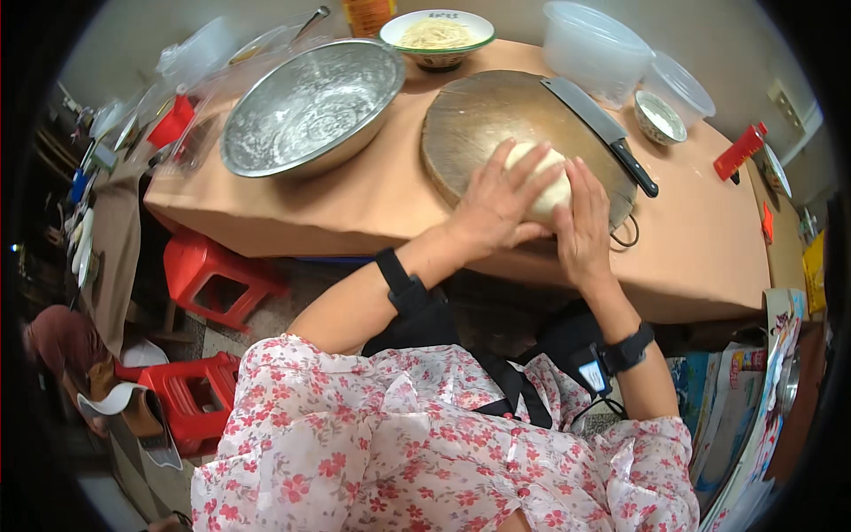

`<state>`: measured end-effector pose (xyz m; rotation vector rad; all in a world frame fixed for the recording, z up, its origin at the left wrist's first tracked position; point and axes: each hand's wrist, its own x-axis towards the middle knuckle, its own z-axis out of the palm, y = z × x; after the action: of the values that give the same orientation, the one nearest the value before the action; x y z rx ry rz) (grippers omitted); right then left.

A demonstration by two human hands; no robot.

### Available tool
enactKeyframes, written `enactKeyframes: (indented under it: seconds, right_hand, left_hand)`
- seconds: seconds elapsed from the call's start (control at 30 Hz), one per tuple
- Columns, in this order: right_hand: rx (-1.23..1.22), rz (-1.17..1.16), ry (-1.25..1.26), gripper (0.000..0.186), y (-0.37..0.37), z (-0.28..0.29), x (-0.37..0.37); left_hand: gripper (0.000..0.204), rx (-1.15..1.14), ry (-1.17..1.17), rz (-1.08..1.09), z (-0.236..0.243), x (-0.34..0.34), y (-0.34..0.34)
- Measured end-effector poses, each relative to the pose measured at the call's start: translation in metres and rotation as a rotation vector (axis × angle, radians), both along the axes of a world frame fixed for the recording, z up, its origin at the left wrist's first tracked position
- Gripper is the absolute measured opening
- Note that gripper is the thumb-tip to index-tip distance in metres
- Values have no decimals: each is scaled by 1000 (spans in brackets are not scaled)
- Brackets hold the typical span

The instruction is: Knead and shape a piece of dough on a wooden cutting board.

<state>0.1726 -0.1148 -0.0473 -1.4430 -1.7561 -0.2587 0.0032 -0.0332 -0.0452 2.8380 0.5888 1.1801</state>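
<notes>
left hand (507,197) and right hand (584,220) clasp a pale dough ball (553,196) — round wooden board (483,111) below; black-handled cleaver (587,110) lying at its edge

Light moderate, apparently from above: top of the bench (372,202) bright, its overhanging cloth front shaded, floor (306,306) beneath dim. Specular glare streaks the interior of the metal bowl (310,102). Focus adequate at the left hand (498,202), right hand (587,222) and dough (553,197); left periphery dark and soft, bench edges bowed by fisheye distortion, corners vignetted to black.
</notes>
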Motion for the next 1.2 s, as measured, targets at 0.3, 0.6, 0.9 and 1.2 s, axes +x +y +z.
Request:
enactKeyframes:
  seconds: [0.3,0.6,0.9,1.2]
  right_hand:
    - [-50,-93,-90,66,1,6,-19]
    - [-360,-57,214,47,76,40,19]
    - [-216,-96,248,54,112,16,49]
    - [-137,-141,216,38,29,6,11]
  left_hand:
    - [90,-77,65,120,11,-1,-12]
    - [78,-494,247,65,59,34,64]
    - [85,-561,266,157,52,51,96]
    - [69,-387,81,17,41,19,39]
